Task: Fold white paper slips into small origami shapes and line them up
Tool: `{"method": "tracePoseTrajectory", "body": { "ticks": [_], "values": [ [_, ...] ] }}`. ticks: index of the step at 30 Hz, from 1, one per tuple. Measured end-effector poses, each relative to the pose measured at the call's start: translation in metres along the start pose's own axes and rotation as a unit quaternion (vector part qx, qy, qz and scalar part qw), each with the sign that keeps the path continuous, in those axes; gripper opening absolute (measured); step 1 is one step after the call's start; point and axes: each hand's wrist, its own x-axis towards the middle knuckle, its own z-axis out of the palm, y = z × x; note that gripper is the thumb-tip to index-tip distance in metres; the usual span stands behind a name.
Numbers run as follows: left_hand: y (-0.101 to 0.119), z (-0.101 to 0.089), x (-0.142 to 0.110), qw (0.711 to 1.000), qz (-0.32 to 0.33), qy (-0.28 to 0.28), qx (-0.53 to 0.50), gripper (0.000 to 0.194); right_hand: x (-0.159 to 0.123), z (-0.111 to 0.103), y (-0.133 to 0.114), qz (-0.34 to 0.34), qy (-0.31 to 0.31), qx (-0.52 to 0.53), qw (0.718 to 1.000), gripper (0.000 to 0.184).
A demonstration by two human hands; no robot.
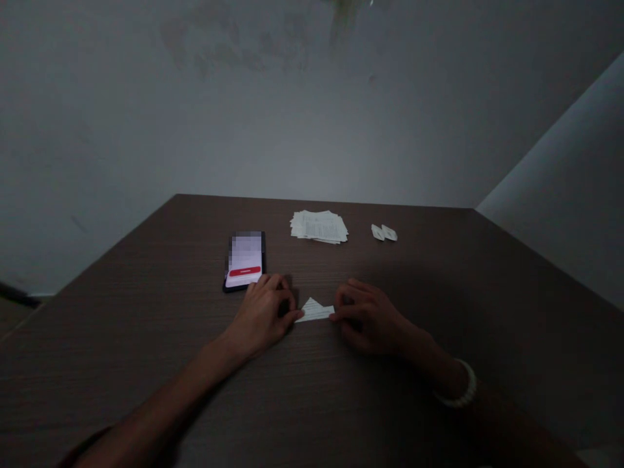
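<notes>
Between my hands, low over the dark wooden table, is a small folded piece of printed paper with a pointed top and a straight lower edge. My left hand pinches its left corner between thumb and finger. At the opposite corner, my right hand has thumb and finger closed on the paper's right tip. The curled fingers of both hands partly hide the paper's ends. A beaded bracelet is on my right wrist.
A phone with a lit screen and a red bar lies just beyond my left hand. Farther back is a loose stack of printed paper sheets. Two small folded paper pieces lie to its right. A grey wall rises behind the table.
</notes>
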Motion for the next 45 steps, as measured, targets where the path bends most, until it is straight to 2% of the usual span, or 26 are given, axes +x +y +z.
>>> {"method": "tracePoseTrajectory", "body": {
  "ticks": [6, 12, 18, 22, 30, 40, 45],
  "values": [
    [0.0, 0.0, 0.0, 1.0, -0.002, -0.002, 0.002, 0.016, -0.002, 0.0, 0.008, 0.011, 0.015, -0.011, 1.0, 0.008],
    [0.003, -0.001, 0.0, 1.0, -0.011, -0.007, -0.003, 0.015, -0.001, 0.003, 0.005, -0.009, 0.036, -0.018, 0.999, 0.016],
    [0.002, -0.001, 0.0, 1.0, -0.004, 0.002, -0.011, 0.013, 0.003, 0.003, -0.007, -0.038, -0.027, -0.045, 0.998, 0.02],
    [-0.001, 0.0, 0.0, 1.0, 0.003, 0.001, -0.013, 0.014, 0.005, 0.001, -0.011, -0.041, -0.035, -0.059, 0.997, 0.016],
    [-0.002, 0.002, 0.002, 1.0, 0.005, 0.016, -0.007, 0.013, 0.003, 0.005, -0.006, -0.085, -0.047, -0.052, 0.994, 0.019],
    [-0.004, 0.003, 0.005, 0.999, 0.01, 0.031, 0.02, 0.011, 0.004, 0.004, -0.013, -0.048, -0.076, -0.049, 0.995, 0.035],
    [-0.006, -0.003, 0.002, 0.998, 0.025, 0.055, 0.017, 0.01, 0.004, 0.005, -0.013, -0.042, -0.079, -0.034, 0.995, 0.04]
  ]
}}
